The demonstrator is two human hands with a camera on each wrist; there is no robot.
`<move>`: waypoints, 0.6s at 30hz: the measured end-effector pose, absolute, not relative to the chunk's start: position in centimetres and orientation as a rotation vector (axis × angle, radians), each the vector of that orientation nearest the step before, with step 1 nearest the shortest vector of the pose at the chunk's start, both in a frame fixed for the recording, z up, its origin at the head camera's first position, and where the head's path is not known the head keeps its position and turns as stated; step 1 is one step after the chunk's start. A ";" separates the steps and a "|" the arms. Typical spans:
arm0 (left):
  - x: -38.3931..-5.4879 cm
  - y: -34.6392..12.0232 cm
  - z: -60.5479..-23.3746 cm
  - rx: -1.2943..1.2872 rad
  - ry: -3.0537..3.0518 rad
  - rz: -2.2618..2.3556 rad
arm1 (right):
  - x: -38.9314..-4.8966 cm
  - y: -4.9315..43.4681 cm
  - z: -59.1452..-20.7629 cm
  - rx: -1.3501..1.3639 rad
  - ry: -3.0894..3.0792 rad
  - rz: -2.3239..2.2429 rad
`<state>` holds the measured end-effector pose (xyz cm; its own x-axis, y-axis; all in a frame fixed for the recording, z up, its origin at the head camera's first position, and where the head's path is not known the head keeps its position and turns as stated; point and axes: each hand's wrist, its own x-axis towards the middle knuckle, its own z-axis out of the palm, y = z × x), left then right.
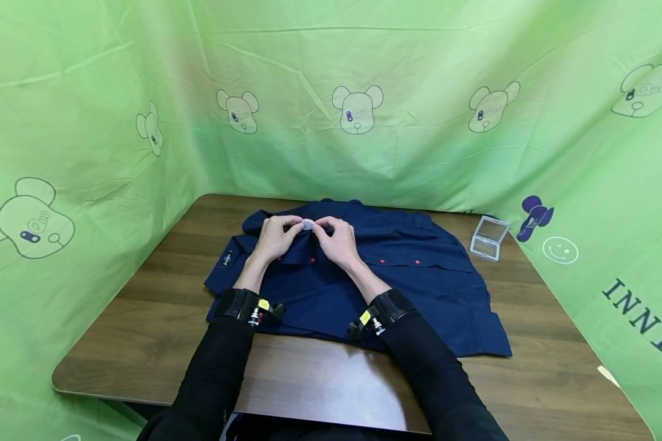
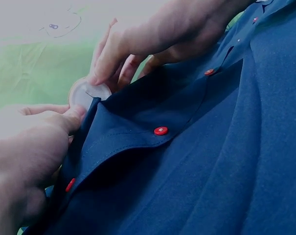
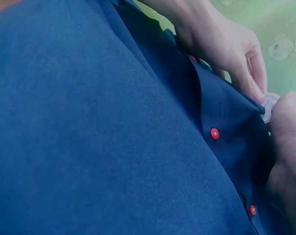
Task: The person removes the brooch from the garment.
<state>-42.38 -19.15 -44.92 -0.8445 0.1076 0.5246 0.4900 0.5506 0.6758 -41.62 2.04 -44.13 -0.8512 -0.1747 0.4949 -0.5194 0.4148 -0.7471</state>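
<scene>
Between left hand (image 1: 276, 237) and right hand (image 1: 338, 242) I see a white disc (image 1: 308, 224), pinched by both, navy shirt (image 1: 425, 297) spread beneath their grip.

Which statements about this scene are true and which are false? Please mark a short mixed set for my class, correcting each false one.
1. The left hand and the right hand both hold a pale round disc. True.
2. Red buttons show on the dark blue garment. True.
3. The garment hangs from a hook. False: it lies spread on the wooden table.
4. In the head view, a clear case lies on the table near the garment's right side. True.
5. The clear case is closed. False: it lies open.
6. The person's forearms are bare. False: black sleeves cover them.
</scene>
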 end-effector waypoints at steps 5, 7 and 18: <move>-42.1 -19.1 -44.9 -0.485 -2.398 -1.219 | -41.6 2.0 -44.2 0.593 -2.349 1.372; -42.8 -19.4 -45.6 -0.493 -2.391 -1.221 | -41.6 2.0 -44.3 0.588 -2.357 1.353; -43.1 -19.6 -45.9 -0.508 -2.363 -1.213 | -43.0 1.9 -46.0 0.618 -2.226 1.318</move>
<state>-43.10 -19.62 -45.93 -0.8386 0.1230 0.5306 0.5028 0.5495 0.6673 -42.95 1.94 -45.99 -0.7842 -0.1370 0.6052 -0.5966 0.4349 -0.6745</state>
